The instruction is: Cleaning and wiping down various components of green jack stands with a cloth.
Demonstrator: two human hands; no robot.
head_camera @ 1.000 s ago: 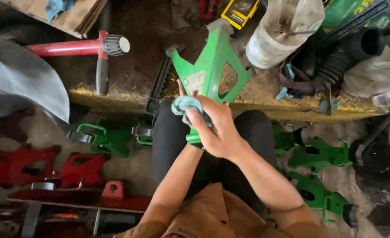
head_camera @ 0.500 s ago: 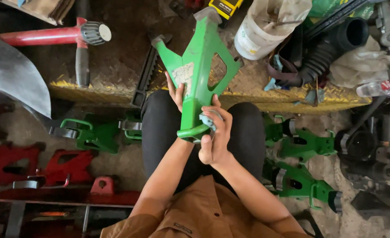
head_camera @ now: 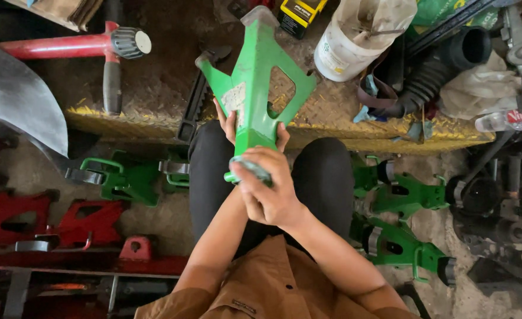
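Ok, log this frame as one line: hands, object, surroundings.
left hand: supports green jack stand | right hand: rubs its end with cloth | around: more green stands on floor

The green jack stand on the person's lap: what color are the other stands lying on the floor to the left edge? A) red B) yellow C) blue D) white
A: beyond the green jack stand gripped by both hands, the red jack stands lie on the floor at the left edge.

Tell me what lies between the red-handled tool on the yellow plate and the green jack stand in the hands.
In the head view, between the red-handled tool and the green jack stand lies bare, dirty yellow plate, plus a black ridged bar just left of the stand.
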